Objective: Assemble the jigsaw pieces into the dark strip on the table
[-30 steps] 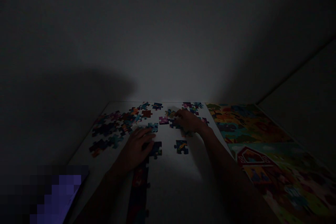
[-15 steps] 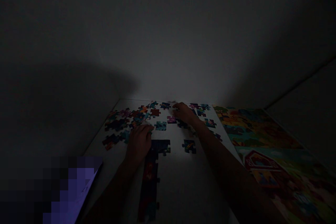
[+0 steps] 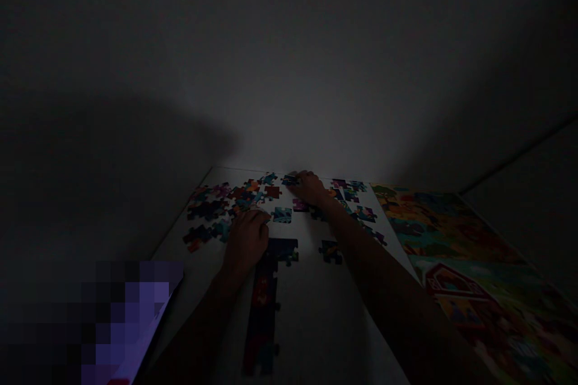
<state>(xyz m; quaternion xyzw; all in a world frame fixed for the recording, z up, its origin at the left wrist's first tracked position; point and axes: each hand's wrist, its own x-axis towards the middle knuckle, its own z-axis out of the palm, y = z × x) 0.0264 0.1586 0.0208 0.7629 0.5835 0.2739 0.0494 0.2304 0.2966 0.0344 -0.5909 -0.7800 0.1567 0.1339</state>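
Observation:
The room is dim, and many jigsaw puzzle pieces [image 3: 239, 198] lie scattered over the far part of a white table [image 3: 307, 313]. My left hand [image 3: 246, 240] rests palm down, its fingertips at the edge of that pile, close to a teal piece [image 3: 282, 215]. My right hand [image 3: 307, 187] stretches to the far side, its fingers over a dark blue piece [image 3: 289, 180]; the darkness hides whether it grips this piece. A pink piece [image 3: 300, 205] lies just below that hand. A long dark strip of joined pieces [image 3: 262, 307] runs toward me, just beyond and right of my left wrist.
A colourful farm picture with a red barn [image 3: 456, 286] lies flat to the right of the table area. A blurred purple-lit object [image 3: 135, 319] sits at the lower left. A grey wall rises behind the table.
My right hand has moved forward, from above the pink piece to the far row of pieces. My left hand has slid slightly forward. The whole view has shifted slightly right.

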